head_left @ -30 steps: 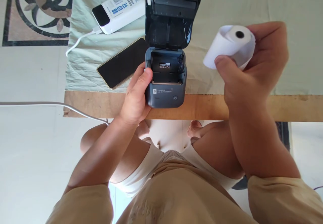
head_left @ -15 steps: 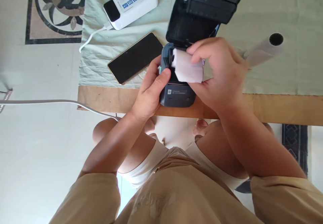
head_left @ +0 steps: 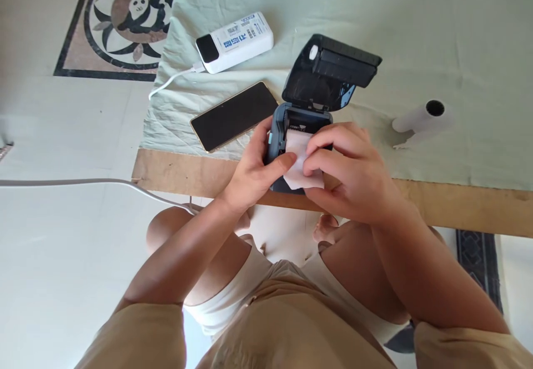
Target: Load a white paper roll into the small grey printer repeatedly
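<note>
A dark portable label printer (head_left: 278,127) sits at the table's front edge, its black lid (head_left: 333,72) swung up and back. A small white paper roll (head_left: 300,141) lies in its open bay, the loose end hanging over the front. My left hand (head_left: 258,169) grips the printer's left side, with the thumb on the paper. From the right, my right hand (head_left: 350,172) holds the paper between bent fingers and thumb; its fingertips rest on the white surface. The paper and hands cover most of the printer's front face.
Left of the printer lies a black phone (head_left: 235,115), with a white power bank (head_left: 235,41) and its cable (head_left: 172,83) behind. A white roll with a dark core (head_left: 420,118) is to the right. Green cloth (head_left: 470,80) covers the table up to a wooden edge (head_left: 458,205).
The paper roll has gone down into the printer's bay, and its end now hangs over the front. My left thumb has moved onto the paper. The camera view has shifted.
</note>
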The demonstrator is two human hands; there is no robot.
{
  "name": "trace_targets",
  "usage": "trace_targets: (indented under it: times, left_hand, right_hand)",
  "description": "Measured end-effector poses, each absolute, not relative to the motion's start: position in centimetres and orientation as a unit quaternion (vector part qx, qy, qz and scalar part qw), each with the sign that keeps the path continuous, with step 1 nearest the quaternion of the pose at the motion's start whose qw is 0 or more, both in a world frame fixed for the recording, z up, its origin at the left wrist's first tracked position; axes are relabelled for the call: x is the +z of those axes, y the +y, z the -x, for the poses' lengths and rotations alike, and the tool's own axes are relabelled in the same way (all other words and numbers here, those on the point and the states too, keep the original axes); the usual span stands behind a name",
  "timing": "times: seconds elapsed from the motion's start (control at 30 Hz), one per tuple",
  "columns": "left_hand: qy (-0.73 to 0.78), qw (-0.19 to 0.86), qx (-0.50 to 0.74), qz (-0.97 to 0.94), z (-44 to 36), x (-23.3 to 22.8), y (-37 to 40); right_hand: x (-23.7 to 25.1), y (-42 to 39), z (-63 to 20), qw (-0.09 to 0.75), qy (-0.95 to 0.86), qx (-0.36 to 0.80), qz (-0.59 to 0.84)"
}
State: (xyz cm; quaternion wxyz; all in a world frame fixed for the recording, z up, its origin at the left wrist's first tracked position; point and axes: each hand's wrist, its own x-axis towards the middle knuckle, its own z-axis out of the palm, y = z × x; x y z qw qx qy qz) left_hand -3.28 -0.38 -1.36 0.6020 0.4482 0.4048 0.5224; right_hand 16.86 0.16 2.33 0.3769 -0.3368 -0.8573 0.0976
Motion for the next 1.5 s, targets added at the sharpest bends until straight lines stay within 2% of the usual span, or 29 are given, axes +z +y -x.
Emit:
trace_targets:
  times: [0.1,0.2,0.27,0.37,0.47,0.7,0.93,1.1,1.37,1.5]
  left_hand:
    - [0.401,0.607,0.524,-0.444,3.1,-1.3,-0.5]
    - [0.382,0.608,0.527,-0.455,3.1,-1.7,-0.5]
    - [0.384,0.608,0.516,-0.465,3.3,-1.9,-0.5]
    - [0.378,0.614,0.494,-0.486,3.5,-1.9,-0.4]
    - [0.368,0.624,0.486,-0.489,3.7,-1.7,-0.3]
    - [0.359,0.643,0.487,-0.469,3.9,-2.0,0.3]
    - [0.372,0.632,0.505,-0.455,3.8,-1.5,-0.6]
    - [0.407,0.644,0.486,-0.428,3.4,-0.6,-0.9]
    - [0.391,0.646,0.488,-0.437,3.4,-0.8,-0.6]
    - [0.384,0.645,0.518,-0.409,2.6,-1.1,-0.3]
  right_hand:
    - [3.0,-0.1,-17.5,0.422,-0.834,0.123,0.333]
    - [3.6,0.2,-18.9,0.476,-0.761,0.110,0.428]
    - [3.8,0.7,-20.0,0.464,-0.732,0.111,0.485]
    - [3.9,1.1,-20.9,0.448,-0.744,0.140,0.475]
    - [4.2,1.0,-20.2,0.483,-0.731,0.142,0.461]
    - [3.8,0.7,-18.5,0.393,-0.802,0.159,0.420]
    - [1.4,1.1,-18.8,0.362,-0.734,0.406,0.406]
    - [0.7,1.5,-18.4,0.360,-0.687,0.501,0.383]
    - [1.5,1.8,-18.3,0.334,-0.685,0.502,0.408]
    - [1.8,1.9,-18.8,0.332,-0.710,0.441,0.438]
